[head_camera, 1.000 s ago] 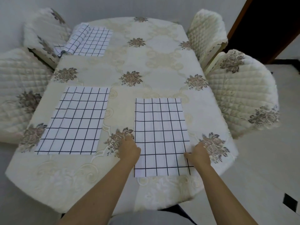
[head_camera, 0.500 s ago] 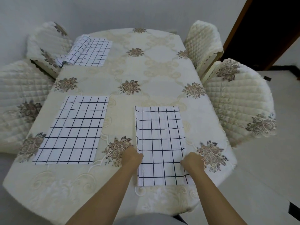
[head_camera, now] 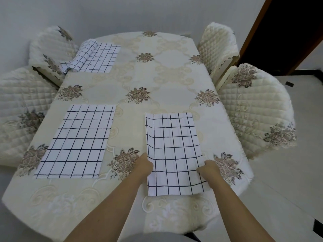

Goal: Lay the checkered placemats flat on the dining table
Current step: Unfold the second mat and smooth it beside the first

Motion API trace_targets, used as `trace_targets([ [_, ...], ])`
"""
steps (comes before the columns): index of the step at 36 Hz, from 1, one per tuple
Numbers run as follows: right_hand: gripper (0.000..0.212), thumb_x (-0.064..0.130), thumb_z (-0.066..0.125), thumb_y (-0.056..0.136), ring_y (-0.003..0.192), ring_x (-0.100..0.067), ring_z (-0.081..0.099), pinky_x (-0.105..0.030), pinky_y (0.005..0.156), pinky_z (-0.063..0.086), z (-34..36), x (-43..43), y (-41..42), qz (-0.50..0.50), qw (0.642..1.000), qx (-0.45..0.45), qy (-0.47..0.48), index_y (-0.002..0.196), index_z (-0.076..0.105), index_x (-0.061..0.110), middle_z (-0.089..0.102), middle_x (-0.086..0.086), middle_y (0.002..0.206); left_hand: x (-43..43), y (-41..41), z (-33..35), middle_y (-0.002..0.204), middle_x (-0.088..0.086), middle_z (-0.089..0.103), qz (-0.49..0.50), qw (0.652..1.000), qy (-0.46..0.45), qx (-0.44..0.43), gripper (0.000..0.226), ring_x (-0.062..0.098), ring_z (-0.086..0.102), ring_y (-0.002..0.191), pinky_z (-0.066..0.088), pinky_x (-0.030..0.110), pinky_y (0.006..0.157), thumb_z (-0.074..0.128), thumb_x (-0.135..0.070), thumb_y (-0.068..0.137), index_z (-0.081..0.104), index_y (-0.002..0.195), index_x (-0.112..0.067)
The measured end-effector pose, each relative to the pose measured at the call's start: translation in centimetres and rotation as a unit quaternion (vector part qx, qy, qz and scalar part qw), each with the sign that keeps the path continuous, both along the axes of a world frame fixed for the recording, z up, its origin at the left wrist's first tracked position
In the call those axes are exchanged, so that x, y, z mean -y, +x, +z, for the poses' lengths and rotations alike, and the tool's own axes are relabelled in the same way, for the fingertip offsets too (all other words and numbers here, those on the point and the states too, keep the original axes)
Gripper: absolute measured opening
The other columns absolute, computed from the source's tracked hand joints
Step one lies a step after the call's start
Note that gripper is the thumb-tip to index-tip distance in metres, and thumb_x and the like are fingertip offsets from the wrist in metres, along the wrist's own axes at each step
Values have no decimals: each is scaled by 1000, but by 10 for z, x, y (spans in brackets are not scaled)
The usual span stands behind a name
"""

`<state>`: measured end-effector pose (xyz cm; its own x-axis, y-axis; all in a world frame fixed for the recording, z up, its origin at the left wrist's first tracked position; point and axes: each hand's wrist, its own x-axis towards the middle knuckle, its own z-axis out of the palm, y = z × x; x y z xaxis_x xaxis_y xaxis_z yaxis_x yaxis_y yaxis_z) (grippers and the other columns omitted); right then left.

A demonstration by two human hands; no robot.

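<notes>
At the near edge of the dining table (head_camera: 157, 81), a checkered placemat (head_camera: 173, 151) is pinched by its side edges, left hand (head_camera: 145, 165) and right hand (head_camera: 208, 169) curled on it. Its long axis is laid straight away from both grips, each hand equally near.

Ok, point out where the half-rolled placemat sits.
In the head view, the half-rolled placemat lies at the far left corner of the dining table, beside the quilted chair there.
</notes>
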<state>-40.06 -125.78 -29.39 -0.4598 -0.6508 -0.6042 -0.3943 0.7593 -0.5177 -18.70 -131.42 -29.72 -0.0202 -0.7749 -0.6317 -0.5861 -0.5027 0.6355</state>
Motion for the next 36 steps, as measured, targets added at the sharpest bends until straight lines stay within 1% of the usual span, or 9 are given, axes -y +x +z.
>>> trace_targets([
  [2,26,-6,48,80,56,-15,37,-23,45,24,-1,1,-7,-9,1000,4,-9,62,37,9,38,-3,64,3,-5,2,74,-4,30,5,1000,0,0,31,8,28,62,25,20,55,28,9,88,39,80,-19],
  [4,19,-6,48,80,61,-18,40,-23,47,26,-2,2,-15,-20,1000,10,-18,67,41,6,41,-4,66,5,-10,4,88,4,44,6,1000,0,-12,33,13,41,70,34,23,59,28,10,88,49,101,-12],
  [7,27,-6,49,79,58,-18,38,-23,47,25,-2,4,-26,-31,999,13,-23,60,36,8,38,-3,63,7,-20,5,136,20,42,0,1000,1,-19,52,32,49,114,45,35,88,28,8,90,33,140,-3],
  [9,24,-6,48,79,57,-17,38,-23,47,25,-4,5,-33,-26,999,12,-20,61,39,7,38,-1,64,10,-27,3,128,20,46,-2,1000,-4,-28,46,27,49,102,42,32,78,28,9,88,39,132,-1],
  [12,12,-4,48,81,71,-21,49,-21,47,31,-4,8,-45,-30,999,13,-23,86,56,2,52,-5,74,13,-39,0,99,14,44,4,999,1,-48,34,21,37,84,29,27,61,26,12,84,44,106,-8],
  [14,9,-4,48,82,65,-19,47,-21,45,29,-4,11,-53,-28,999,6,-14,80,52,4,48,-2,66,15,-47,-2,94,13,41,11,998,4,-55,34,21,34,81,25,25,57,26,11,83,45,103,-8],
  [19,37,-5,48,82,55,-16,34,-22,48,26,-4,23,-71,-33,999,-9,11,57,29,15,33,0,61,26,-66,-1,102,12,48,30,998,-5,-55,39,21,43,86,33,24,61,31,10,84,47,115,-9],
  [23,43,-3,46,86,53,-10,26,-22,45,19,-4,33,-83,-39,999,5,5,58,22,19,26,3,62,36,-79,-2,83,6,44,37,998,-10,-47,29,16,41,71,31,22,55,34,11,85,43,105,-9],
  [36,43,-2,47,87,53,-12,29,-25,45,21,-5,53,-104,-47,998,4,-36,56,25,18,31,1,61,61,-104,-2,69,1,30,-9,999,-49,7,15,11,28,59,24,22,52,34,8,87,34,92,-6],
])
